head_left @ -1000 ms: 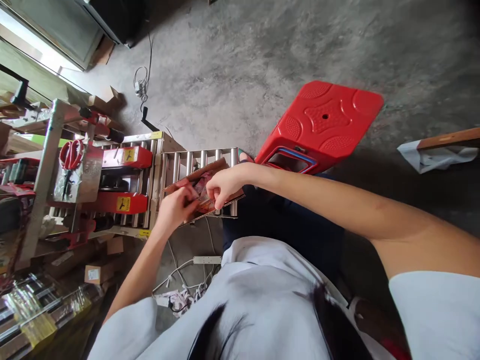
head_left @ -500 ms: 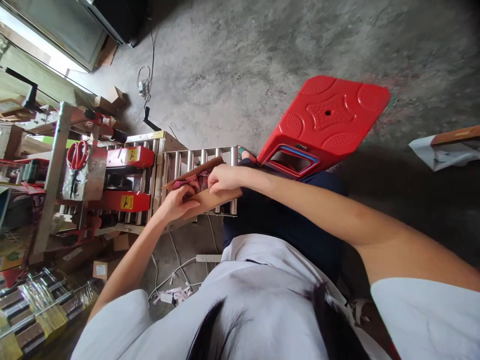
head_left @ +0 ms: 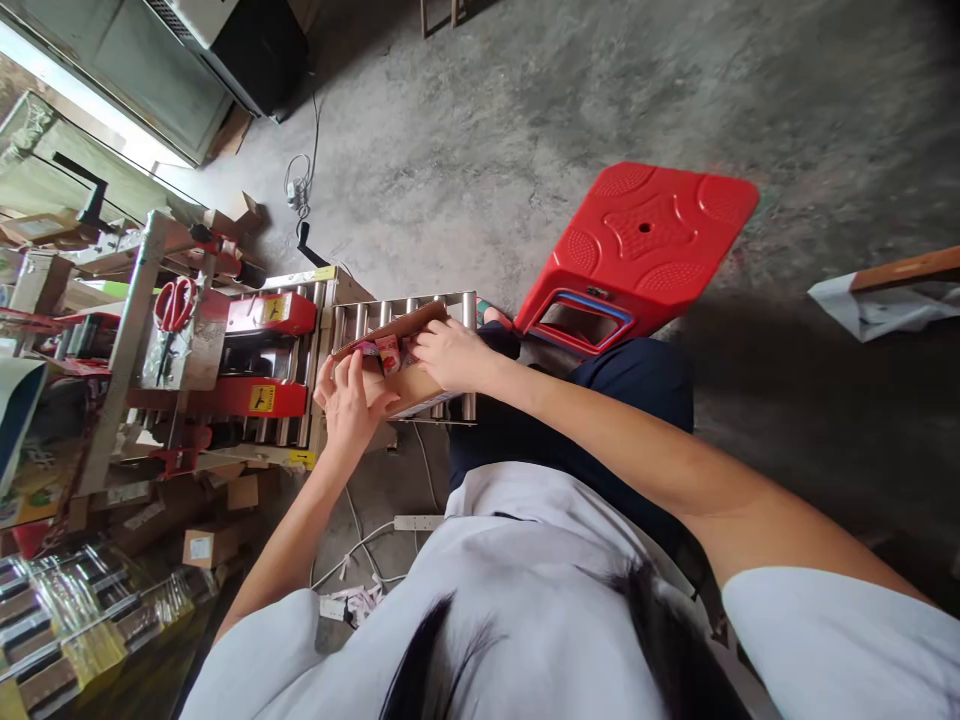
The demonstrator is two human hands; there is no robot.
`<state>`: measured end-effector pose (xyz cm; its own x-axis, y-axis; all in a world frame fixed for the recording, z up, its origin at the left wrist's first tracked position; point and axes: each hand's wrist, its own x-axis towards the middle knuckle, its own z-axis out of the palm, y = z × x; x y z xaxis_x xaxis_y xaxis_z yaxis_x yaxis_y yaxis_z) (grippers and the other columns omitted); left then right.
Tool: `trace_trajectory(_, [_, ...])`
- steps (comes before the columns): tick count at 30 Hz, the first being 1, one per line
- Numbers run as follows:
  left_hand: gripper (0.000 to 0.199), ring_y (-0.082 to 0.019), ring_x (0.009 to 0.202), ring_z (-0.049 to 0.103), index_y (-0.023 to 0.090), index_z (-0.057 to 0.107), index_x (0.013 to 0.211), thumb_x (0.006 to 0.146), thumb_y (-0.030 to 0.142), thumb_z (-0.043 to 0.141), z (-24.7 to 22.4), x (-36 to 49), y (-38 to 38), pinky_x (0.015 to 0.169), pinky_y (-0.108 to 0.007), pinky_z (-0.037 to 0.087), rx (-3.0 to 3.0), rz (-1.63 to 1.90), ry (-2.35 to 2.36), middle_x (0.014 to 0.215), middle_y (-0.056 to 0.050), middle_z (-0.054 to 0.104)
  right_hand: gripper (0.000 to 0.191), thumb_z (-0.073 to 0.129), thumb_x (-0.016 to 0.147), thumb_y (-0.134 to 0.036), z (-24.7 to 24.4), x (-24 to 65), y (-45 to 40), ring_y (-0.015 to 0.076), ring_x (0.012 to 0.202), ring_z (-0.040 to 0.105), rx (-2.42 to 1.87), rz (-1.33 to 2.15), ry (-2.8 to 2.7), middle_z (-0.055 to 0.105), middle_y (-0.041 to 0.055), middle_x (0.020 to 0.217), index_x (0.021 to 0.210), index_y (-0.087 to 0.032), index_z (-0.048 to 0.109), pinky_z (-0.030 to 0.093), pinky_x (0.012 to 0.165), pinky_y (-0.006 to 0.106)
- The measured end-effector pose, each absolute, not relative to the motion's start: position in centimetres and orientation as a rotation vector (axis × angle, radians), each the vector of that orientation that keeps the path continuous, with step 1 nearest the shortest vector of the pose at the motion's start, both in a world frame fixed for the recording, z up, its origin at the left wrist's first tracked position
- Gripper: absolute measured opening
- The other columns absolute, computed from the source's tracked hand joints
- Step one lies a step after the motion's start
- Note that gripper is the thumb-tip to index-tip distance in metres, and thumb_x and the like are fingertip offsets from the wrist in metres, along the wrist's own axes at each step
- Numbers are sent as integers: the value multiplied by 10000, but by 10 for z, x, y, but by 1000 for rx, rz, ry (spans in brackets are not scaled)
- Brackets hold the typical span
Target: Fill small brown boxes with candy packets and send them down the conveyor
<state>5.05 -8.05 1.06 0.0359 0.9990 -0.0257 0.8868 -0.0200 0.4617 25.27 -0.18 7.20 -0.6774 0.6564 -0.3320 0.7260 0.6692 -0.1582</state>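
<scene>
A small open cardboard box (head_left: 416, 392) rests on the roller conveyor (head_left: 469, 310) in front of me. Pink and red printed packets (head_left: 388, 352) show inside it. My left hand (head_left: 351, 398) is bent around the box's left end, with the thumb along the near side. Over the right end lies my right hand (head_left: 454, 357), its fingers curled at the box's edge and the fingertips partly hidden. The far flap stands up behind the packets.
Left of the box is a carton-sealing machine with red guides (head_left: 274, 397) and hanging scissors (head_left: 175, 305). A red plastic stool (head_left: 652, 235) stands to the right. Cables and a power strip (head_left: 418, 522) lie below the conveyor. Cartons (head_left: 210, 547) sit at lower left.
My left hand has moved from the packets to the box's left end, fingers more spread. My right hand has shifted slightly to the right. More of the packets shows. The view has shifted slightly.
</scene>
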Motion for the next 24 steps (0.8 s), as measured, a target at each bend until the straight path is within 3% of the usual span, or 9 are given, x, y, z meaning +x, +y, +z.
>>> trace_trajectory(4, [782,-411,1353,392,136,368,1529,876,446,665,29,55,-75,1072,-554,380,2036,213,1900,1503,-208,468,377,395,1006,-300,81,237,-3,336,1188,476,1084,-318,2508,685,134,1175,1103,-131,719,381,977,493])
trace_trajectory(10, [707,-376,1277,480,157,389,1517,888,345,654,36,55,-55,1005,-500,430,2269,70,1536,1498,-185,495,389,396,996,-297,71,239,-13,343,1210,463,1191,-378,2569,670,164,1194,1136,-110,707,350,1030,517])
trace_trajectory(15, [649,-322,1309,521,187,464,1453,849,278,683,29,51,-19,1024,-419,455,2353,6,1215,1468,-158,525,387,477,982,-352,56,256,-23,303,1151,489,1373,-438,2744,623,183,1219,1189,-73,647,390,1021,436])
trace_trajectory(18, [539,-310,1248,583,170,587,1319,807,272,724,31,54,-4,998,-381,484,2332,-90,1115,1377,-151,593,431,450,1002,-335,51,260,-28,284,1233,472,1424,-431,2837,560,188,1355,1310,-62,576,367,1072,401])
trace_trajectory(21, [394,-316,1147,631,177,677,1156,779,256,758,40,58,-10,980,-398,499,2297,-72,1172,1252,-138,661,440,372,1014,-259,51,254,-27,282,1267,472,1341,-463,2808,574,167,1387,1370,-79,559,327,1115,427])
trace_trajectory(24, [592,-390,1286,526,151,606,1302,754,273,795,48,61,-30,1091,-509,413,2311,190,1526,1372,-195,583,416,414,985,-269,56,243,-18,303,1200,517,1308,-510,2676,654,182,1256,1239,-56,665,346,1095,461])
